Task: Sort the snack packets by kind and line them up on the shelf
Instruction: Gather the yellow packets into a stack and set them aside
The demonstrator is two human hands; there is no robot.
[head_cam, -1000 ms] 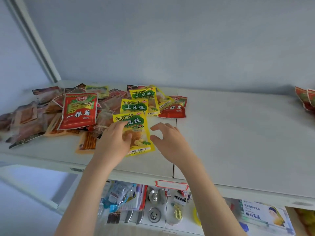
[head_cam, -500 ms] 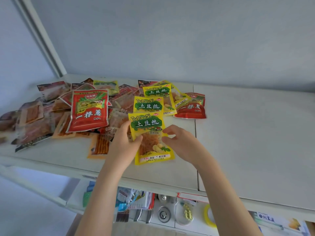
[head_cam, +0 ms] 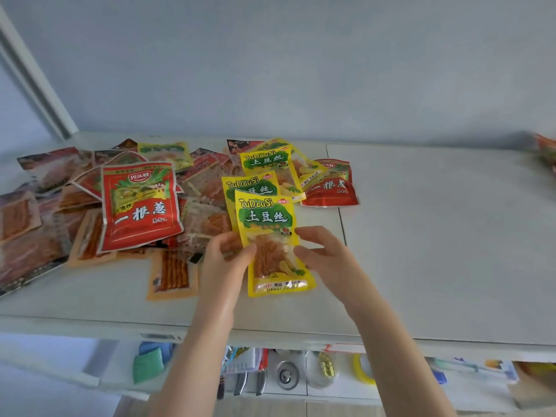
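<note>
You held the front yellow packet [head_cam: 267, 215] by its side edges, left hand [head_cam: 225, 260] pinching at 9 o'clock and right hand [head_cam: 325, 257] at 3 o'clock (fingers curled onto it). This probably squared it with the matching yellow packets [head_cam: 252, 185] at 12 o'clock on the shelf [head_cam: 421, 236].

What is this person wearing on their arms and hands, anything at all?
Both arms are bare as far as the picture shows: no sleeves. The left hand and right hand wear no gloves, and no watch, bracelet or ring shows.
</note>
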